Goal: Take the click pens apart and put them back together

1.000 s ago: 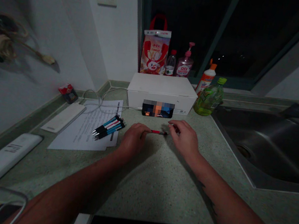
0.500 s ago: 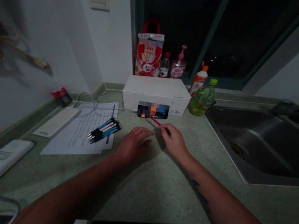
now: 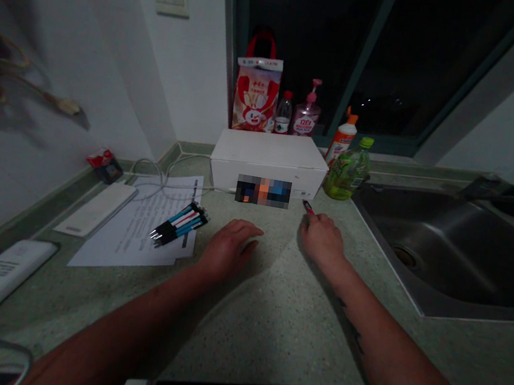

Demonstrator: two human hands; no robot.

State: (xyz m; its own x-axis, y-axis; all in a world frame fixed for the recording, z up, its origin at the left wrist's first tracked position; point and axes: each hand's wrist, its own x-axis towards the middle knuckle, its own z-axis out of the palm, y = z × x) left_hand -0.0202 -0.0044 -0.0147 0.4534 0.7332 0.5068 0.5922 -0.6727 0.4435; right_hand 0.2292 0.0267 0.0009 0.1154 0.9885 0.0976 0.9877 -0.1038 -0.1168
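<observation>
My right hand [image 3: 323,238] is closed around a red pen [image 3: 308,207] whose dark end points toward the white box; most of the pen is hidden by the fingers. On the counter, my left hand [image 3: 231,246] rests with thumb and fingers apart and nothing between them. A phone [image 3: 263,191] with a blurred screen leans sideways against the front of the white box [image 3: 269,150], just beyond my hands. To the left of my left hand, a bunch of several pens [image 3: 181,224], mostly blue and black, lies on printed sheets of paper [image 3: 130,243].
A steel sink [image 3: 463,253] is set into the counter on the right. Behind the box stand a red gift bag [image 3: 256,95], a pink pump bottle [image 3: 306,112] and a green bottle [image 3: 349,172]. White devices [image 3: 0,284] and a cable [image 3: 160,180] lie on the left.
My right hand has moved to the right, away from the phone, carrying the red pen, whose tip has left the phone's lower edge. My left hand has stayed in place.
</observation>
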